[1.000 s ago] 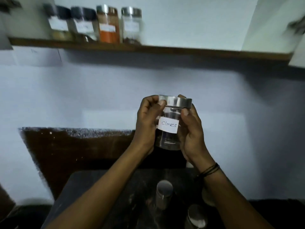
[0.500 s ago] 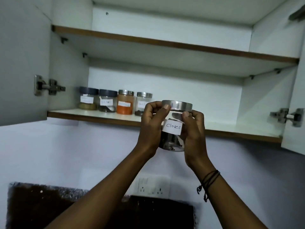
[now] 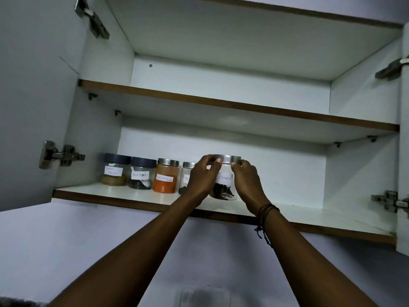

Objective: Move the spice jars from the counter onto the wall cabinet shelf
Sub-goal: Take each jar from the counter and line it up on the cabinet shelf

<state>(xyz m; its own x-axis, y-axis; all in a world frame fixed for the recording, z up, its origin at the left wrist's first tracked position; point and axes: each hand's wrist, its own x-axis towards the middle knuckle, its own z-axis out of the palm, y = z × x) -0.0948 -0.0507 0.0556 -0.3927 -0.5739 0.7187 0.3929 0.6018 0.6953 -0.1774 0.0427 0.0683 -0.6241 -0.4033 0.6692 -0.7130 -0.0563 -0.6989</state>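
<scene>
A clear jar labelled "Cloves" [image 3: 224,185], with a steel lid and dark cloves inside, rests on or just above the lower cabinet shelf [image 3: 124,193]. My left hand [image 3: 202,178] grips its left side and my right hand [image 3: 247,180] its right side, fingertips on the lid. Left of it a row stands on the shelf: a dark-lidded masala jar [image 3: 115,170], a dark-lidded black pepper jar [image 3: 141,173], an orange powder jar [image 3: 166,179] and a steel-lidded jar [image 3: 187,173] partly hidden by my left hand.
The cabinet doors stand open at left [image 3: 28,103] and right [image 3: 404,151], with metal hinges. The upper shelf [image 3: 221,103] carries nothing that I can see. The shelf runs on bare to the right of the cloves jar. A wall socket [image 3: 199,296] sits below.
Both hands have lifted the cloves jar from chest height up and into the lower shelf, beside the steel-lidded jar. My view has tilted upward; the counter has dropped out of sight.
</scene>
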